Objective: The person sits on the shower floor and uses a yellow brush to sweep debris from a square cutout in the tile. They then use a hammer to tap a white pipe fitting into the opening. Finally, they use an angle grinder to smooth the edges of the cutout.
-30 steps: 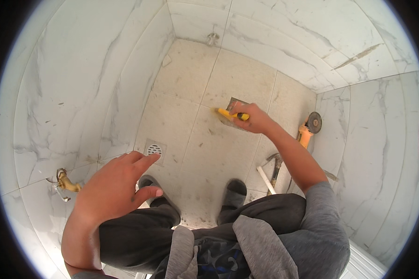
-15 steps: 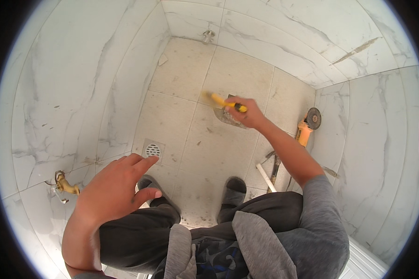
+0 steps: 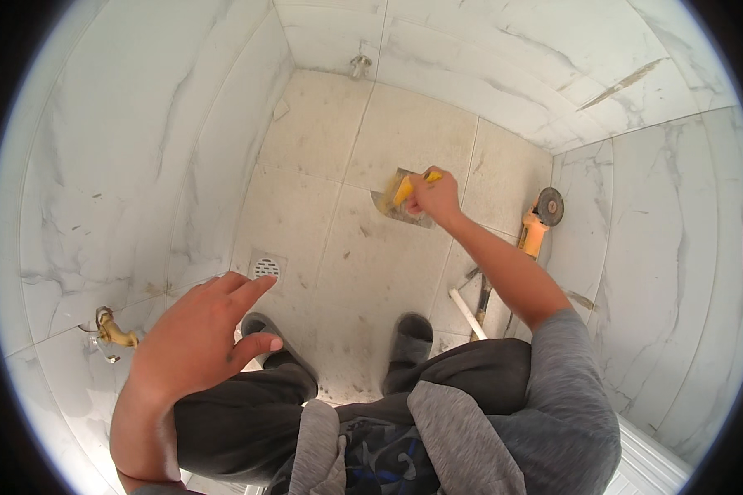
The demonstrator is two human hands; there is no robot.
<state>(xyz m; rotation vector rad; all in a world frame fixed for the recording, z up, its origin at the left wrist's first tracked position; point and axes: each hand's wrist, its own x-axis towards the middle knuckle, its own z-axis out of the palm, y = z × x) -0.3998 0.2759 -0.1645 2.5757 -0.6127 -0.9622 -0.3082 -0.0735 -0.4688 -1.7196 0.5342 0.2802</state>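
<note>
At our right hand (image 3: 437, 198), closed round the handle: one yellow-handled brush (image 3: 404, 191), head blurred. Moments ago that head lay over floor tile (image 3: 413, 124) beyond the grey patch (image 3: 418, 219); it has swung back over the patch's left edge. We judge the brushing to be mid-stroke; bristle contact cannot be told. Left hand (image 3: 198, 330): empty, fingers loosely spread, near the slotted floor drain (image 3: 266, 268). Right of our right hand: orange angle grinder (image 3: 534, 235), lying idle.

I see a white, grey-veined tiled wall (image 3: 470, 49) beyond my R hand (image 3: 436, 196), dusty beige flr (image 3: 305, 124) below, rnd drain (image 3: 266, 266) nr my L hand (image 3: 198, 334).
</note>
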